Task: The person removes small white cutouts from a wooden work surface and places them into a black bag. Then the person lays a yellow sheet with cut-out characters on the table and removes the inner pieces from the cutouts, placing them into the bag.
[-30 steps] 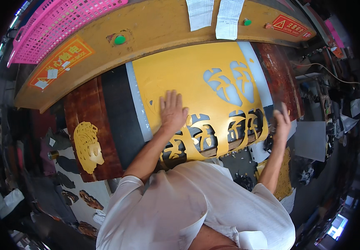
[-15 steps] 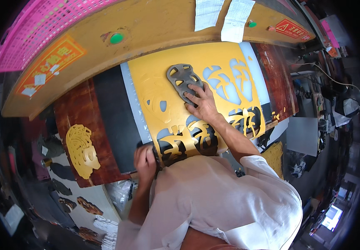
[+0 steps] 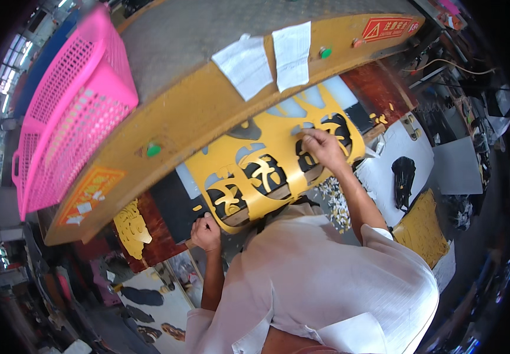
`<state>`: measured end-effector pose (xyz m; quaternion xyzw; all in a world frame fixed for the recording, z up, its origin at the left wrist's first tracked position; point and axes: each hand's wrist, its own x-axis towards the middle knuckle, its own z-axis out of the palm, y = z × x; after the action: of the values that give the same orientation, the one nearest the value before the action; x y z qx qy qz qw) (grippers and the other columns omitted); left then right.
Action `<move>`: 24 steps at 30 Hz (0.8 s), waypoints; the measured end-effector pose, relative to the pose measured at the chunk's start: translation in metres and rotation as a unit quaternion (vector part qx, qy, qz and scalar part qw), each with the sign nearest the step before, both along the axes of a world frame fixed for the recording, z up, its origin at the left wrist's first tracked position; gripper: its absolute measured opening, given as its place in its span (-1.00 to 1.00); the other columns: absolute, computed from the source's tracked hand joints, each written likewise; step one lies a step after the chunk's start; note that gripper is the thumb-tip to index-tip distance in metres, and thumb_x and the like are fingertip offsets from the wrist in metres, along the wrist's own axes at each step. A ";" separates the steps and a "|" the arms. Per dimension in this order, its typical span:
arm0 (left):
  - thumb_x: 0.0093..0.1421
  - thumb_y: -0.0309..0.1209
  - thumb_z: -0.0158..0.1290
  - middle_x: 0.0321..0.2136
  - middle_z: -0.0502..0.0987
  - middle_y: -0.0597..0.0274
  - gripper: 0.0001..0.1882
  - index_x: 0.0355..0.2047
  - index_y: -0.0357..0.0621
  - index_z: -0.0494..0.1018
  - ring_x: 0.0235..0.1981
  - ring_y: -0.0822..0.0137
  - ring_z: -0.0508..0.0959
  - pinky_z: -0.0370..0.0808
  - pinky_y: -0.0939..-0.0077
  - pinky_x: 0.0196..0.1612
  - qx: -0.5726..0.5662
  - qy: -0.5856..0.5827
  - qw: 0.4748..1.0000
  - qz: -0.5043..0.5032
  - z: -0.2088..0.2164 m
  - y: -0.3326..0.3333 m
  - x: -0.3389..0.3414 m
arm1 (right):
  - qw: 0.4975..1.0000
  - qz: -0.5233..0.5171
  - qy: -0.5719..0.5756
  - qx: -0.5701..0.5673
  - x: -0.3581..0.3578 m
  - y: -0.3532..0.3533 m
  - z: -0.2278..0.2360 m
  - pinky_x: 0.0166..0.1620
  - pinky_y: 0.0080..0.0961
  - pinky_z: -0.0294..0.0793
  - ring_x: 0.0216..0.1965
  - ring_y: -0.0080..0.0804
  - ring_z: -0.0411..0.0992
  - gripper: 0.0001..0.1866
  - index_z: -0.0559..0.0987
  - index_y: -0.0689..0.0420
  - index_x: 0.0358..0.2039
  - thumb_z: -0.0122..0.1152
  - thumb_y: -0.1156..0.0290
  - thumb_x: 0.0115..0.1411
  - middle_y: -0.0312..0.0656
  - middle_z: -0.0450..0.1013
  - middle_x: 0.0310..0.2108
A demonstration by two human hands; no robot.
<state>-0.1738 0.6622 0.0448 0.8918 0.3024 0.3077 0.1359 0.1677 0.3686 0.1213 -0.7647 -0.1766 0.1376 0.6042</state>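
A yellow sheet (image 3: 293, 177) with several sole-shaped cut-outs lies on the work surface, its near edge curling down toward my body. My right hand (image 3: 325, 148) is on the sheet's right part, its thumb and fingers closed on a strip between cut-outs. My left hand (image 3: 206, 233) is curled at the sheet's near left corner, beside the black board (image 3: 178, 200); what its fingers grip is hidden. A dark grey sole-shaped piece with holes (image 3: 246, 130) lies on the sheet, mostly hidden under the machine's beam.
The wide yellow-brown beam (image 3: 202, 112) crosses above the sheet, bearing green buttons (image 3: 153, 150) and paper sheets (image 3: 292, 56). A pink basket (image 3: 84, 106) stands at the left. Yellow scraps (image 3: 131, 229) lie at the left; a white board (image 3: 414, 135) is at the right.
My right hand has left the dark grey piece and moved right onto the sheet. The beam now covers more of the sheet and that piece. The view has shifted, showing more of the basket.
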 end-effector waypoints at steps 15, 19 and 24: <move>0.40 -0.27 0.12 -0.37 0.69 -0.05 -0.71 -0.33 -0.22 0.67 -0.32 -0.10 0.66 0.62 0.11 -0.22 0.037 0.053 0.995 0.079 -0.055 0.127 0.096 | 0.948 -0.264 -0.179 0.002 0.115 0.049 -0.015 0.12 -0.07 0.48 0.00 0.06 0.51 -0.54 0.50 0.16 0.29 0.02 0.25 0.47 0.18 0.54 -0.09; 0.41 -0.22 0.10 -0.32 0.70 -0.03 -0.70 -0.30 -0.18 0.68 -0.31 -0.08 0.66 0.62 0.06 -0.19 0.160 0.027 0.986 0.032 -0.053 0.135 0.110 | 0.839 0.024 -0.529 -0.127 0.054 0.062 -0.067 -0.02 -0.14 0.37 -0.22 -0.11 0.44 -0.78 0.59 0.02 -0.47 0.27 0.21 0.26 -0.13 0.48 -0.39; 0.39 -0.19 0.10 -0.25 0.71 0.06 -0.72 -0.23 -0.11 0.67 -0.28 -0.04 0.66 0.61 0.04 -0.18 0.033 0.125 0.987 0.099 -0.079 0.121 0.080 | 0.883 0.037 -0.426 -0.194 0.046 0.061 -0.113 -0.02 -0.07 0.45 -0.24 -0.03 0.47 -0.80 0.65 0.09 -0.45 0.22 0.27 0.23 -0.09 0.54 -0.35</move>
<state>-0.0933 0.7829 -0.0343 0.8929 0.3937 0.2153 0.0357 0.2136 0.4301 0.0079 -0.8444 -0.4151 -0.1474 0.3048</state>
